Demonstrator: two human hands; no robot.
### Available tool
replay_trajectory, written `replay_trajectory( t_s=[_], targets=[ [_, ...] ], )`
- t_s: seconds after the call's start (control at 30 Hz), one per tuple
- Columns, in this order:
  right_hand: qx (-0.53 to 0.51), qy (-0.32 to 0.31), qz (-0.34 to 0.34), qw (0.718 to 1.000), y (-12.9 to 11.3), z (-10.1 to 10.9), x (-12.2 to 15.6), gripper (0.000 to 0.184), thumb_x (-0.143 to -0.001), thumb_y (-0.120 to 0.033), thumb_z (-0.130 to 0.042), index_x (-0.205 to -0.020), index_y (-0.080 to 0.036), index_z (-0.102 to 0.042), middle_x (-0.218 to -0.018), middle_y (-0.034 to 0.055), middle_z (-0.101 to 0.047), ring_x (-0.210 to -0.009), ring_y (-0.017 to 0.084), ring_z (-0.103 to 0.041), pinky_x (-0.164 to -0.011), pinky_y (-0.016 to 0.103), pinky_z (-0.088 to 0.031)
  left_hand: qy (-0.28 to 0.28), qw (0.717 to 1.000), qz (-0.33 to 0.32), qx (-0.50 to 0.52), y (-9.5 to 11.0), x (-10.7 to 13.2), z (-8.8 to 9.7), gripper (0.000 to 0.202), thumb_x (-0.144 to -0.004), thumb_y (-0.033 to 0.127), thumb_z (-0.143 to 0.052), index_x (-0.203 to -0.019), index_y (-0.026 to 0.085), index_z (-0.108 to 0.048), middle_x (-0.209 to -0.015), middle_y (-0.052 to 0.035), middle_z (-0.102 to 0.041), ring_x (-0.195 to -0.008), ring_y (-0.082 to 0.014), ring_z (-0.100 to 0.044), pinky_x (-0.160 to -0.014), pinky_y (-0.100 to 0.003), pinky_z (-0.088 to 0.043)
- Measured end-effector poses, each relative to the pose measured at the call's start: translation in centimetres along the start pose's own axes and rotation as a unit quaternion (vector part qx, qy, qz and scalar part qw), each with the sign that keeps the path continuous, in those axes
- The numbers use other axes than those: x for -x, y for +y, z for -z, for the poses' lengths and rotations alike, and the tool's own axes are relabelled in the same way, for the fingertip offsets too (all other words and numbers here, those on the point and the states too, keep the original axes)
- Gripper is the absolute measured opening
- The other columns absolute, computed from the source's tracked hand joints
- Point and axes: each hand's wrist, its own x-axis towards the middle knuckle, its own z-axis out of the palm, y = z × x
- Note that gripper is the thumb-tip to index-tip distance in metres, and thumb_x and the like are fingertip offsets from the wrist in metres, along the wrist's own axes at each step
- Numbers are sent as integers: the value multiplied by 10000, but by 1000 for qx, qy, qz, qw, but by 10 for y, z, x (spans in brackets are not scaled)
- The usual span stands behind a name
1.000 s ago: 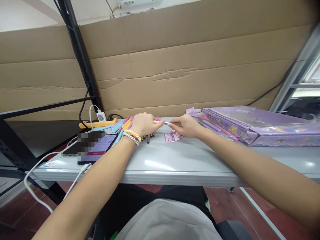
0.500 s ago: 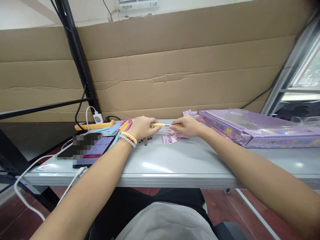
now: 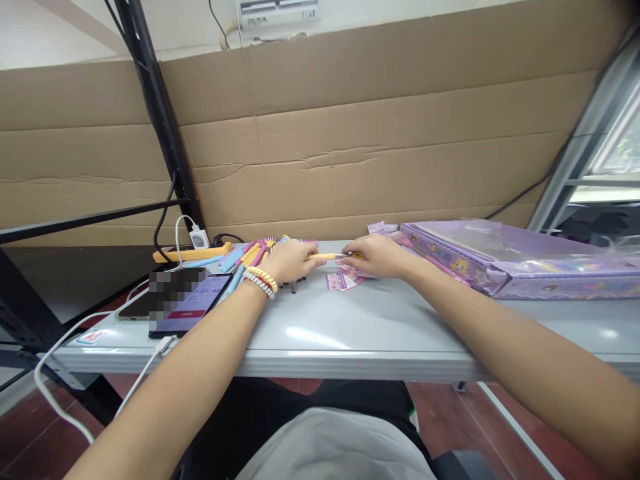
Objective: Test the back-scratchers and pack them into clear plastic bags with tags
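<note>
With left hand (image 3: 290, 260) and right hand (image 3: 376, 255) both curled nearly closed, gripping a slim yellow pen (image 3: 323, 257) at either end, over the pale table (image 3: 320, 317); aligned lengthwise left to right, almost level, metallic section toward the right fingers.

The right hand (image 3: 375, 257) partly covers one end of the yellow pen (image 3: 327, 256), the left hand (image 3: 291, 260) hides its other end and most of the tubes (image 3: 294, 287), the print on the cards (image 3: 345, 280) is too small for reading, and the right edge cuts the box (image 3: 565, 287).
</note>
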Motion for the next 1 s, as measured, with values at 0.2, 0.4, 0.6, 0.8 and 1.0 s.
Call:
replay_trajectory(
  t_s=[0.2,0.4,0.6,0.8,1.0],
  targets=[
    [-1,-30,-28,999,-5,3,2,261,-864,-373,-518,-867,-178,-691,-672,18,-624,-558,109,-469,-539,221,-263,-31,999,-4,-18,1,-1,-1,483,-882,533,-306,-739,181,-603,-671,-57,-642,-593,-180,-541,-528,-277,-289],
    [146,-65,58,985,-19,-8,3,253,-905,-342,-474,-915,-146,-634,-801,54,-642,-667,155,-544,-567,250,-245,-46,998,-15,-30,-2,-1,-2,526,-851,590,-322,-690,178,-608,-661,-70,-637,-591,-189,-533,-529,-289,-284],
    [300,-79,90,946,-29,-17,5,205,-915,-215,-430,-903,-114,-608,-822,101,-629,-736,215,-565,-593,280,-227,-46,999,-26,-12,-8,-3,-8,553,-835,619,-323,-593,178,-553,-601,-61,-594,-546,-165,-488,-511,-285,-262],
    [280,-2,126,952,-25,-12,21,227,-905,-237,-441,-828,-119,-618,-779,108,-616,-751,209,-517,-647,299,-233,-49,994,-37,86,-4,-1,-3,488,-783,626,-441,-615,174,-520,-529,-8,-528,-500,-129,-454,-490,-259,-272],
    [89,-20,51,994,-8,-7,31,254,-905,-299,-449,-809,-146,-628,-750,67,-587,-679,152,-482,-620,253,-265,-71,990,-10,120,-8,2,-1,398,-728,575,-543,-666,182,-540,-546,12,-551,-507,-128,-490,-470,-249,-283]
  ],
)
